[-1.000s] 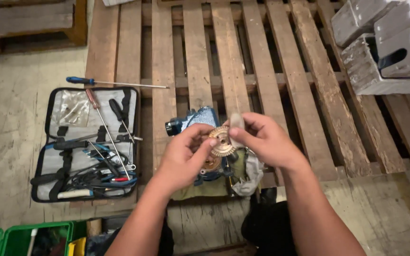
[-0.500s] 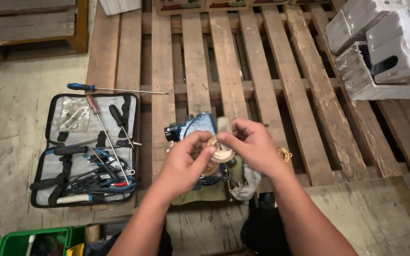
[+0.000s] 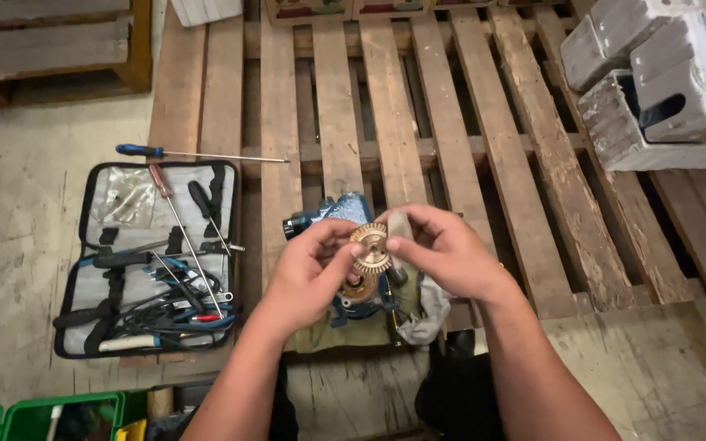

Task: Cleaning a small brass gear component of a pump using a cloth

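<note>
My left hand [image 3: 308,273] and my right hand [image 3: 443,249] together hold up a round brass toothed wheel [image 3: 370,248], its face turned toward me. My right hand also pinches a small pale rag or pad [image 3: 399,224] against the wheel's right edge. Under the hands a blue pump body [image 3: 341,211] lies on an olive cloth [image 3: 345,327] on the wooden pallet [image 3: 451,122]. A round brass opening [image 3: 353,287] of the pump shows below the wheel.
An open grey tool pouch [image 3: 120,204] with screwdrivers and pliers lies on the floor at left, a blue-handled screwdriver [image 3: 198,153] just beyond it. Grey concrete blocks [image 3: 655,82] sit at the upper right. Green bins [image 3: 42,412] stand at the bottom left. A grey rag [image 3: 426,310] lies under my right wrist.
The brass wheel has turned slightly in my fingers and its face shows more fully. The small brass ring seen on the pallet by my right wrist is now hidden.
</note>
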